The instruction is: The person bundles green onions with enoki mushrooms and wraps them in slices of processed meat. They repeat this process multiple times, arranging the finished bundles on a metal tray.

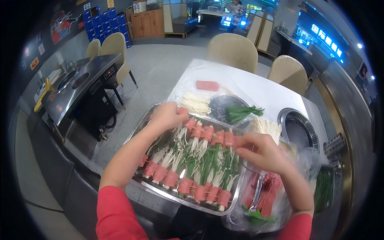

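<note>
A steel tray (189, 201) holds skewered rolls of red meat around enoki mushrooms and green chives, in an upper and a lower row. My left hand (168, 116) grips the left end of the upper row of meat rolls (207, 133) at the tray's far left. At that row's right end, the fingers of my right hand (259, 150) close on the last roll. The lower row of meat rolls (185, 185) lies along the near edge. Beyond the tray are loose enoki mushrooms (196, 103), a bundle of chives (241, 113) and a flat meat slice (207, 85) on plastic film.
Right of the tray, a plastic-lined container holds meat strips (271, 192) and metal tongs (256, 192). More enoki (266, 127), a round table grill (300, 129), a perforated steel cylinder (334, 145) and a container of chives (324, 192) stand around it. Chairs (232, 51) line the far side.
</note>
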A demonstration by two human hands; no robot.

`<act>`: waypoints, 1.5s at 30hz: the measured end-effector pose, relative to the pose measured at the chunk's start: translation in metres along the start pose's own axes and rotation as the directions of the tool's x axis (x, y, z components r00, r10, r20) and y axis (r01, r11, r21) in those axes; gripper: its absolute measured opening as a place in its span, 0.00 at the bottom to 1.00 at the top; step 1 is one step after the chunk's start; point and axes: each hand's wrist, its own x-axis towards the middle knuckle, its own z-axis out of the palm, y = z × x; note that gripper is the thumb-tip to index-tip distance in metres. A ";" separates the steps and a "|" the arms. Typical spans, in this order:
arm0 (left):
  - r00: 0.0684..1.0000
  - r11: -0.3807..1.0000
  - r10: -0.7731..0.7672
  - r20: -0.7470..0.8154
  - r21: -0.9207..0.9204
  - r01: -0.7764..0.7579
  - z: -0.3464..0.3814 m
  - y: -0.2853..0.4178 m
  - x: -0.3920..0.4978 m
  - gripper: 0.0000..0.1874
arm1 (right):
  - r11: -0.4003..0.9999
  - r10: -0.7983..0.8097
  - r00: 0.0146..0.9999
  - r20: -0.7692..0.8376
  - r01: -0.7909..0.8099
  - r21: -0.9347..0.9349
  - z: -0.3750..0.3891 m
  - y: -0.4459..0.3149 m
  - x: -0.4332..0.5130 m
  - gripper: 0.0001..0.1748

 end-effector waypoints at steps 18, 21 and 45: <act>0.908 0.928 0.365 -0.208 0.000 -0.373 -0.107 -0.059 -0.074 0.13 | 0.984 0.177 0.962 -0.208 -0.178 0.016 0.030 -0.021 -0.130 0.04; 0.805 0.808 0.584 -0.107 0.167 -0.565 -0.105 -0.076 -0.110 0.12 | 0.976 0.215 0.956 -0.201 -0.209 0.053 0.029 -0.019 -0.127 0.04; 0.955 0.956 0.285 -0.084 0.096 -0.277 -0.072 -0.090 -0.139 0.15 | 0.991 0.133 0.985 -0.110 -0.131 0.024 0.040 -0.017 -0.036 0.05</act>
